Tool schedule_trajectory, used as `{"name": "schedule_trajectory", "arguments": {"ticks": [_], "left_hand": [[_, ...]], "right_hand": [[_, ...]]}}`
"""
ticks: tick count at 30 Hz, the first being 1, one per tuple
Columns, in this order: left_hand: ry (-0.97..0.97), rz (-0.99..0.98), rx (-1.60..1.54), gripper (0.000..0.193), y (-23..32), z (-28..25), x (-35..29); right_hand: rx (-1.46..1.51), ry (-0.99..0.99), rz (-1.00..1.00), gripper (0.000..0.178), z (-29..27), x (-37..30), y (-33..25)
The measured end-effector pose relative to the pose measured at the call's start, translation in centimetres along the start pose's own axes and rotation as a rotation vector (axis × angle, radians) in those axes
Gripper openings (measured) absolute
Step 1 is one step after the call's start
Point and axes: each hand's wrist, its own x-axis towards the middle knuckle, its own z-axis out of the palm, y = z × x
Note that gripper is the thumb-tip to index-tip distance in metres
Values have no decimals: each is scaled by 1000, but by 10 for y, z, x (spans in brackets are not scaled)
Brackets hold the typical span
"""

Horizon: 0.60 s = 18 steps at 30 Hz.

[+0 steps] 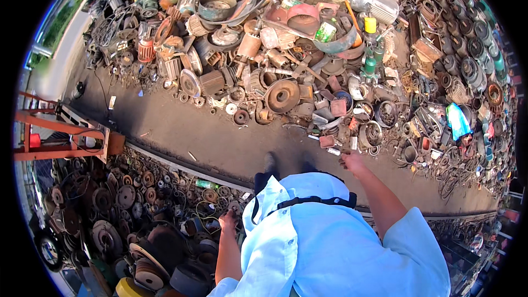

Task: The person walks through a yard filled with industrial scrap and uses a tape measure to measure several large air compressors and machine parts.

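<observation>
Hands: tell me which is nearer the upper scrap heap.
The right hand, beside the scrap heap; the left hand is lower in view, by the pile of round parts.

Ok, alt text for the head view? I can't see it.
The right hand is near a heap of scrap motors and metal parts, the left hand near a pile of metal discs; whether either holds anything is unclear. A dirt path runs between them; the wearer's light-blue shirt fills the foreground.

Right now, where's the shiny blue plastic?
In the head view, the shiny blue plastic is at the right, on the scrap heap, below and left of a rusty ring and well right of the right hand.
</observation>
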Motion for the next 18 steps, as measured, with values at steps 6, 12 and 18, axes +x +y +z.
{"name": "schedule_trajectory", "arguments": {"ticks": [6,12,18], "left_hand": [[9,-18,299,18,57,-4,41],[-139,271,626,14,130,85,57],[-453,381,679,15,174,253,-5]], "right_hand": [[-185,226,-34,42,-16,-45,78],[26,358,122,49,-35,-79,184],[-160,417,187,47,-51,-104,223]]}}
